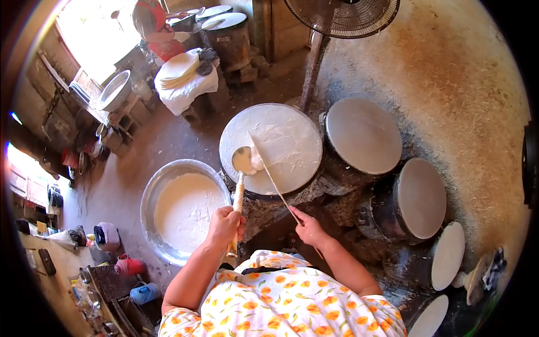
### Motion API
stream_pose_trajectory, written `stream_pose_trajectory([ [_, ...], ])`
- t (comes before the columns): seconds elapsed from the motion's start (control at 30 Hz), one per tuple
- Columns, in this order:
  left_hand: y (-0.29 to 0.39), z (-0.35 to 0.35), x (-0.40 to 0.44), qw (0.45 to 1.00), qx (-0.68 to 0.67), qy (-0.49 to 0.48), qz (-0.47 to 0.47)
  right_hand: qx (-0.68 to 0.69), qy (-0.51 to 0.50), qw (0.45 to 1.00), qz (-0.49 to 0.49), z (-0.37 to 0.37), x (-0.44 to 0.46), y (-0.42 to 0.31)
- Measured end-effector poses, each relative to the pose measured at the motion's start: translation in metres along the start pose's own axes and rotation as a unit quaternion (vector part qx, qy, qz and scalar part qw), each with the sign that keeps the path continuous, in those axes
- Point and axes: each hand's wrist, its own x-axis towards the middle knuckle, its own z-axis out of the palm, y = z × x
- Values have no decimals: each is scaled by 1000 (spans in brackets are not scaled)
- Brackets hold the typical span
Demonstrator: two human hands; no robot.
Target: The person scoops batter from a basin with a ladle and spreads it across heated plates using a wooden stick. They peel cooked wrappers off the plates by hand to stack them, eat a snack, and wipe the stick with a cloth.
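My left hand (223, 226) is closed round the wooden handle of a ladle (242, 161), whose round bowl is over the near left part of a large round griddle (297, 163). Pale batter coats the griddle, with a thicker white lump beside the ladle's bowl. In my right hand (312, 230) is a long thin wooden stick (273, 181), its far end slanting across the griddle past that lump. Whether the stick touches the surface I cannot tell. Left of the griddle, a wide metal basin (147, 209) holds white batter.
More round griddles (364, 135) on dark drums curve along the wall at the right. A fan (343, 17) on a pole rises behind. Far left, a person (151, 28) is near a stack of flat rounds (178, 68) on a white cloth. A red jug (130, 265) is lower left.
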Motion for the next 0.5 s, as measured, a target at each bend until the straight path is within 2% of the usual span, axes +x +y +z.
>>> stream_pose_trajectory([
  [0.07,-3,-8,-9,971,-236,-28,-39,25,-12,1000,-9,5,-3,-6],
  [0.13,-9,-41,-28,930,-353,-91,-46,52,-24,998,-17,5,-9,-25],
  [0.2,-12,-60,-60,925,-367,-97,4,-142,41,976,-158,0,-25,-70],
  [0.27,-14,-59,-78,925,-373,-75,17,-197,45,967,-157,-1,-29,-93],
  [0.33,-22,-59,-83,919,-389,-51,27,-334,119,911,-211,1,-24,-98],
  [0.4,-28,-64,-72,865,-479,-148,-3,-277,208,887,-305,2,7,-80],
  [0.43,-35,-65,-67,834,-519,-185,-7,-253,207,920,-216,2,13,-78],
  [0.47,-38,-69,-70,832,-523,-186,-3,-226,204,944,-125,0,17,-76],
  [0.5,-40,-72,-74,829,-523,-197,23,-220,195,950,-101,-2,22,-63],
])
